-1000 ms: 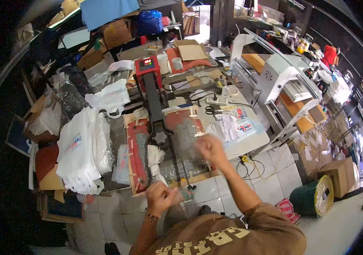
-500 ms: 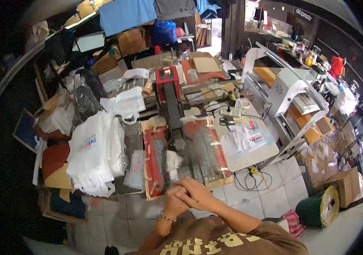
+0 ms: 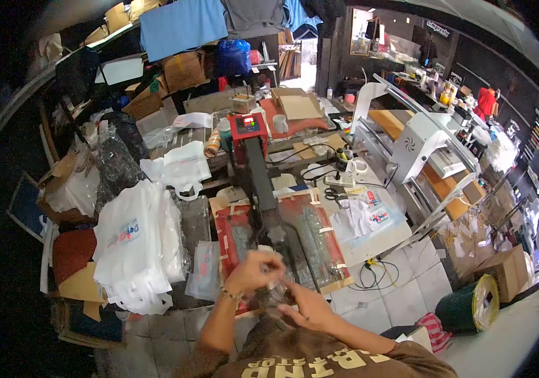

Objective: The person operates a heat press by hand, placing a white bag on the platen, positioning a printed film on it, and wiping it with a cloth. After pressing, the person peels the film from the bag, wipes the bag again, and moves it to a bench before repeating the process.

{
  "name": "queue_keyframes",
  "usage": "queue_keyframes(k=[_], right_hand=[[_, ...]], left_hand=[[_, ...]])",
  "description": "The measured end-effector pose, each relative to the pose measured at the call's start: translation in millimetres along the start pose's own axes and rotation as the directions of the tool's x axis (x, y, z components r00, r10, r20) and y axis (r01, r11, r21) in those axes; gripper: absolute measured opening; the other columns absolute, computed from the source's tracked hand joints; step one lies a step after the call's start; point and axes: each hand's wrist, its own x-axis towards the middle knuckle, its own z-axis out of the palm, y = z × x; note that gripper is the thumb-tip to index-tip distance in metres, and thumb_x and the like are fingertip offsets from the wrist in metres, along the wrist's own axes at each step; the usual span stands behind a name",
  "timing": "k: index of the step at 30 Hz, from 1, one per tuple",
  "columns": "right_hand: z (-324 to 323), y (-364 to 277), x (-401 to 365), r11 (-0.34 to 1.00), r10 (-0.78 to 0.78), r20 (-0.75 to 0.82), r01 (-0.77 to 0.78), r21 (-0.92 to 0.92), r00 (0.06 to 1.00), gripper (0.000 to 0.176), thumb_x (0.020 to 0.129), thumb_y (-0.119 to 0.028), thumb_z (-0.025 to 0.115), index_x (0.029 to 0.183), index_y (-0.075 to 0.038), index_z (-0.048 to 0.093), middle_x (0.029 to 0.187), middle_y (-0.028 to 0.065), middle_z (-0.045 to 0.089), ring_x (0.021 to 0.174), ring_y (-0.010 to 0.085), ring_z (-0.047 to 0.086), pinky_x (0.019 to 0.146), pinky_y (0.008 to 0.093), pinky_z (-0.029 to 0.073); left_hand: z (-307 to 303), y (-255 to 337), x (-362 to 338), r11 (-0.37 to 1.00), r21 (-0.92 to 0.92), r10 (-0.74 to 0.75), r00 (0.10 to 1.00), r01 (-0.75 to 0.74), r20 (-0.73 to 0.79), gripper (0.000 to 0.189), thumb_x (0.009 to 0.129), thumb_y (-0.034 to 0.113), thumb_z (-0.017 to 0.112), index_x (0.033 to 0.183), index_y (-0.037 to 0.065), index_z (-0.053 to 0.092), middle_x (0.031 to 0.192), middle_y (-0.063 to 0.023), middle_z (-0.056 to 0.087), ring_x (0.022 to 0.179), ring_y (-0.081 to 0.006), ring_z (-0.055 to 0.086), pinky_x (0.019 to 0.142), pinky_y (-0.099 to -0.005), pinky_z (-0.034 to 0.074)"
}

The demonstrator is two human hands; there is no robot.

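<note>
In front of my body, my left hand (image 3: 252,274), with a bead bracelet on its wrist, is raised with its fingers curled and slightly blurred. Whatever it may hold is hidden. My right hand (image 3: 312,310) is lower and to the right, thumb and fingers apart. Just beyond both hands stands a heat press with a long black arm (image 3: 259,170) and a red control box (image 3: 248,126). A crumpled white piece (image 3: 268,250) shows partly behind my left hand. Red boards with taped edges, left (image 3: 224,236) and right (image 3: 336,249), flank the press.
A stack of white printed bags (image 3: 134,242) lies to the left, another white bag (image 3: 178,165) behind it. The side table (image 3: 370,249) at right holds scissors (image 3: 334,194) and crumpled white paper (image 3: 353,217). Cables (image 3: 376,274) lie on the tiled floor beside a green roll (image 3: 458,312).
My clasped hands have come apart. The left has moved up and left towards the white piece; the right has shifted slightly right and down. The camera view has shifted a little.
</note>
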Motion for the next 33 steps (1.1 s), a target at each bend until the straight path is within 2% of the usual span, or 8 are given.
queue_keyframes(k=[1, 3, 4, 9, 12, 18, 25, 33], right_hand=[[-1.1, -1.2, 3.6, 1.000, -0.004, -0.002, 0.004, 0.000, 1.000, 0.051, 0.099, -0.046, 0.060, 0.118, 0.001, 0.062, 0.099, 0.0256, 0.066, 0.089, 0.0471, 0.064, 0.080, 0.0531, 0.051], [-4.4, -3.3, 3.6, 0.967, -0.102, 0.254, 0.156, -0.202, 0.962, 0.047, 0.099, -0.046, 0.061, 0.105, 0.001, 0.066, 0.093, 0.0231, 0.063, 0.085, 0.0446, 0.065, 0.077, 0.0524, 0.053], [-3.4, -2.8, 5.0, 0.967, -0.103, 0.253, 0.157, -0.201, 0.962, 0.047, 0.099, -0.046, 0.061, 0.105, 0.001, 0.066, 0.093, 0.0231, 0.063, 0.085, 0.0446, 0.065, 0.077, 0.0524, 0.053], [-2.5, -1.2, 4.4, 0.969, -0.119, 0.213, 0.160, -0.186, 0.970, 0.048, 0.098, -0.047, 0.062, 0.098, 0.001, 0.068, 0.096, 0.0209, 0.062, 0.079, 0.0423, 0.066, 0.071, 0.0519, 0.054], [0.1, 0.3, 2.7, 0.965, -0.120, 0.142, 0.149, -0.217, 0.983, 0.046, 0.096, -0.047, 0.066, 0.093, -0.002, 0.069, 0.090, 0.0152, 0.062, 0.077, 0.0383, 0.066, 0.067, 0.0466, 0.054], [-5.2, -2.5, 4.5, 0.970, -0.152, 0.164, 0.179, -0.163, 0.975, 0.046, 0.095, -0.047, 0.068, 0.092, -0.001, 0.069, 0.088, 0.0158, 0.061, 0.070, 0.0386, 0.065, 0.063, 0.0474, 0.053], [-4.5, 0.5, 5.1, 0.975, -0.152, 0.178, 0.177, -0.137, 0.972, 0.046, 0.096, -0.046, 0.067, 0.089, -0.001, 0.068, 0.081, 0.0154, 0.061, 0.071, 0.0380, 0.065, 0.064, 0.0476, 0.053], [-6.2, -1.5, 6.1, 0.975, -0.186, 0.175, 0.204, -0.091, 0.967, 0.044, 0.098, -0.044, 0.065, 0.096, -0.001, 0.071, 0.082, 0.0158, 0.062, 0.073, 0.0373, 0.066, 0.067, 0.0465, 0.054]], left_hand=[[-4.6, -5.5, 12.2, 1.000, 0.003, 0.002, 1.000, -0.002, -0.001, 0.015, 0.080, 0.008, 0.077, 0.093, 0.001, 0.074, 0.087, -0.0146, 0.072, 0.083, -0.0229, 0.072, 0.074, -0.0363, 0.055], [-1.5, -12.6, 35.8, 0.989, 0.135, 0.085, 0.964, -0.052, -0.251, 0.012, 0.082, 0.009, 0.075, 0.091, 0.002, 0.072, 0.086, -0.0133, 0.070, 0.079, -0.0262, 0.070, 0.072, -0.0364, 0.055], [-0.5, -19.0, 45.8, 0.989, 0.137, 0.085, 0.964, -0.052, -0.250, 0.012, 0.082, 0.009, 0.075, 0.091, 0.002, 0.072, 0.086, -0.0133, 0.070, 0.079, -0.0262, 0.070, 0.072, -0.0364, 0.055], [17.0, -46.3, 69.5, 0.905, 0.416, 0.229, 0.928, -0.092, -0.293, 0.005, 0.081, 0.007, 0.072, 0.083, 0.005, 0.069, 0.081, -0.0099, 0.063, 0.078, -0.0300, 0.064, 0.071, -0.0418, 0.050], [20.9, -54.9, 68.8, 0.903, 0.422, 0.241, 0.914, -0.087, -0.327, 0.006, 0.079, 0.008, 0.073, 0.083, 0.006, 0.069, 0.080, -0.0094, 0.062, 0.080, -0.0295, 0.063, 0.072, -0.0432, 0.049], [20.6, -49.4, 65.7, 0.928, 0.367, 0.199, 0.913, -0.060, -0.356, 0.005, 0.081, 0.008, 0.074, 0.084, 0.006, 0.071, 0.081, -0.0083, 0.063, 0.079, -0.0294, 0.064, 0.072, -0.0428, 0.050], [20.8, -51.1, 67.7, 0.923, 0.372, 0.242, 0.895, -0.094, -0.375, 0.006, 0.081, 0.009, 0.074, 0.084, 0.006, 0.071, 0.079, -0.0081, 0.064, 0.076, -0.0287, 0.065, 0.072, -0.0415, 0.051], [18.2, -49.6, 66.6, 0.915, 0.400, 0.194, 0.924, -0.050, -0.330, 0.007, 0.082, 0.010, 0.075, 0.086, 0.004, 0.073, 0.081, -0.0091, 0.065, 0.074, -0.0256, 0.065, 0.069, -0.0370, 0.053]])
